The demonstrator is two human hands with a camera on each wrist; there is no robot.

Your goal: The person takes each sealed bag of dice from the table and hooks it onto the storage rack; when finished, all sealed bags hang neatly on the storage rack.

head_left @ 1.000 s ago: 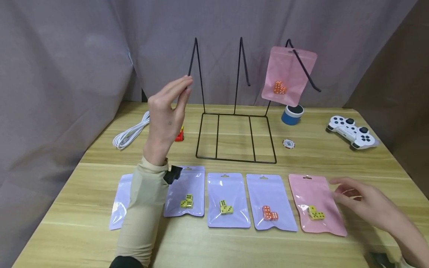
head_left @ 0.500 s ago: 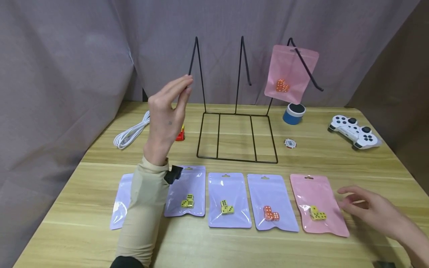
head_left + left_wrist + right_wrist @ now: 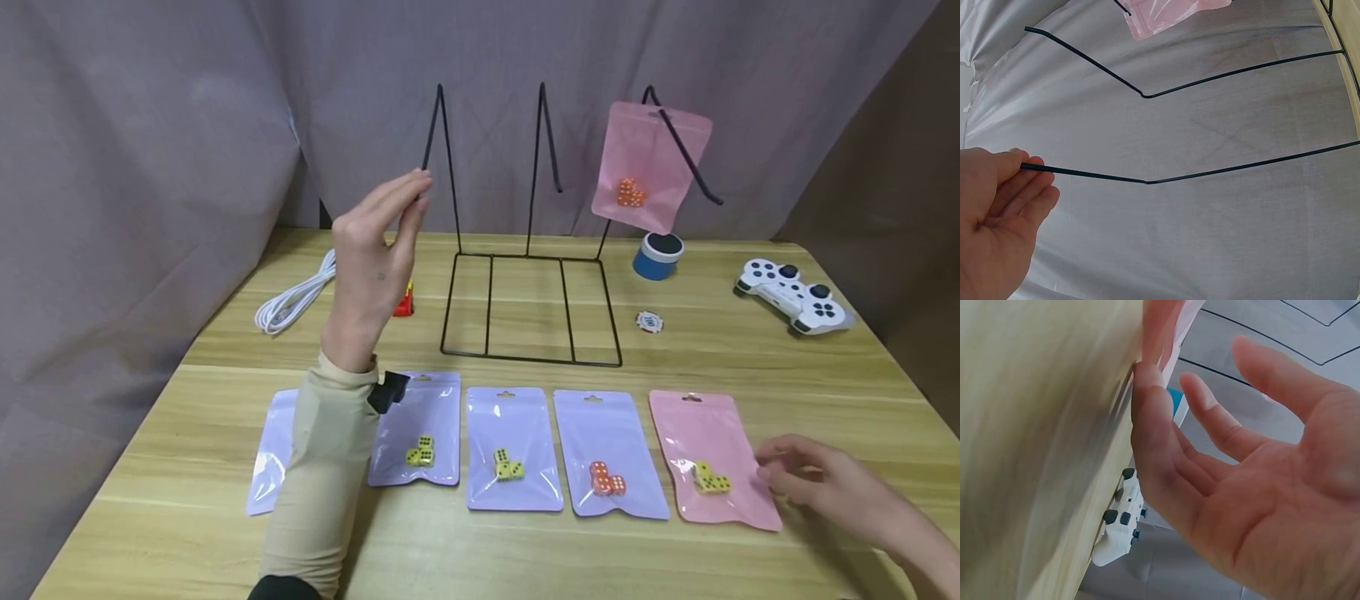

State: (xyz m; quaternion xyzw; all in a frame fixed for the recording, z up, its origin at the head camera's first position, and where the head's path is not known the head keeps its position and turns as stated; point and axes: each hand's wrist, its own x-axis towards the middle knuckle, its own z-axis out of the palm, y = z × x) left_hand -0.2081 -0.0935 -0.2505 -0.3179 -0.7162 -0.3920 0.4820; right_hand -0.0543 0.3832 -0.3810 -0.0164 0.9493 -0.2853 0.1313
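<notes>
At lower right, the right hand (image 3: 832, 483) has been drawn down to the pink pouch (image 3: 712, 458), fingers relaxed at its edge; the rack prong (image 3: 1085, 173) stays pinched by the left hand (image 3: 375, 250).

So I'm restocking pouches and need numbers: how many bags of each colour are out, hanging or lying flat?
Pink bags: 2, one hanging on the wire rack, one flat on the table by the right hand.
Purple bags: 4, in a row on the table.
Total: 6.
</notes>
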